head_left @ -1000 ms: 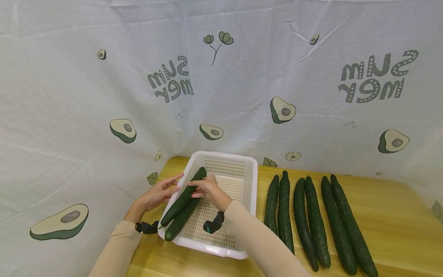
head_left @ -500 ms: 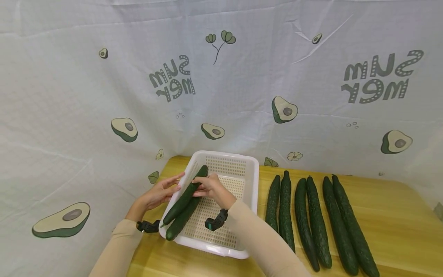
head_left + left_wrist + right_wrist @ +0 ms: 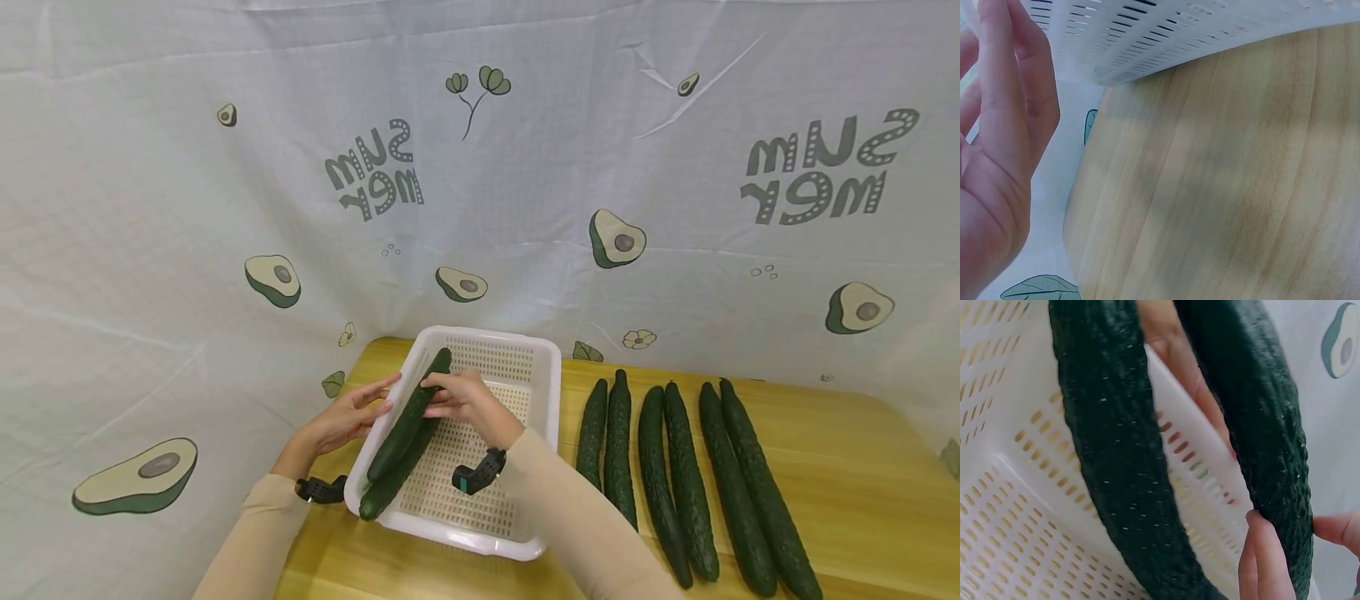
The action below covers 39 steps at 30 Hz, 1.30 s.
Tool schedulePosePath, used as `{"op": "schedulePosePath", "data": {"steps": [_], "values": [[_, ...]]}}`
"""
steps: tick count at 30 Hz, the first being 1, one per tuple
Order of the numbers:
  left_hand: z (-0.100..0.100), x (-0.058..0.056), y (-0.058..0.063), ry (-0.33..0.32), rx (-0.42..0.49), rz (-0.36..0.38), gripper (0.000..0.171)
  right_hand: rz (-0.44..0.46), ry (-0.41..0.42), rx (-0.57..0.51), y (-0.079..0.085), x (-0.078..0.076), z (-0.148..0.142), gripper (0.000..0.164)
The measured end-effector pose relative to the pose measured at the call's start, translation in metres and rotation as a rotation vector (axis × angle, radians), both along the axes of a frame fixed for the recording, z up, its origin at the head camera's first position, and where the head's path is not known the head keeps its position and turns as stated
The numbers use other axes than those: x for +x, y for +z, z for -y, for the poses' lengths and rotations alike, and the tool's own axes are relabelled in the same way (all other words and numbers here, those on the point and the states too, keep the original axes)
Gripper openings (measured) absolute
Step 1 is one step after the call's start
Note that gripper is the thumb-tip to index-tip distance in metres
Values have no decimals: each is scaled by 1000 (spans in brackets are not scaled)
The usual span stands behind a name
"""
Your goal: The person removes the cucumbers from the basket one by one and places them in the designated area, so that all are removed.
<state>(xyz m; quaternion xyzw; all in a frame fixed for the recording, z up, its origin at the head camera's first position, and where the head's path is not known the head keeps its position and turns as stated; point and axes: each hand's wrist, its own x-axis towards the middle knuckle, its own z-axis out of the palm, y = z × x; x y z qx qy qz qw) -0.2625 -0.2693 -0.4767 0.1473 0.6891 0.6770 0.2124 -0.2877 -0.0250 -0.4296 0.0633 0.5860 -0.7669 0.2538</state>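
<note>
A white perforated plastic basket (image 3: pixel 551 417) holds two dark green cucumbers leaning along its left side. My right hand (image 3: pixel 476 404) pinches the upper cucumber (image 3: pixel 401 433) near its far part; the right wrist view shows thumb and fingers (image 3: pixel 1266 556) on either side of it. The lower cucumber (image 3: pixel 390 492) lies beside it, its near end on the basket's front left corner; its bumpy skin fills the middle of the right wrist view. My left hand (image 3: pixel 345 421) touches the basket's left wall from outside, fingers fairly straight along the rim.
Several more cucumbers lie in pairs to the right of the basket: a left pair (image 3: pixel 618 450), a middle pair (image 3: pixel 686 483) and a right pair (image 3: pixel 761 483). All are on a wooden table (image 3: pixel 855 483). A pale avocado-print cloth (image 3: pixel 525 183) hangs behind.
My right hand has moved the upper cucumber a little away from me and up along the basket's left side, so its near end now sits inside the rim. The left hand stays put.
</note>
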Motion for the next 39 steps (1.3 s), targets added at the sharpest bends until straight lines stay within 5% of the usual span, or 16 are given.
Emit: {"op": "schedulePosePath", "data": {"steps": [13, 21, 30, 39], "values": [[-1, 0, 2, 6, -14, -6, 63, -81, 97, -11, 22, 2, -31, 44], [1, 0, 2, 6, 3, 0, 64, -133, 134, 26, 33, 11, -52, 32], [1, -2, -1, -3, 23, 6, 61, -100, 116, 19, 40, 11, -63, 64], [2, -2, -2, -8, 17, -5, 60, -94, 109, 6, 37, 13, -85, 71]]}}
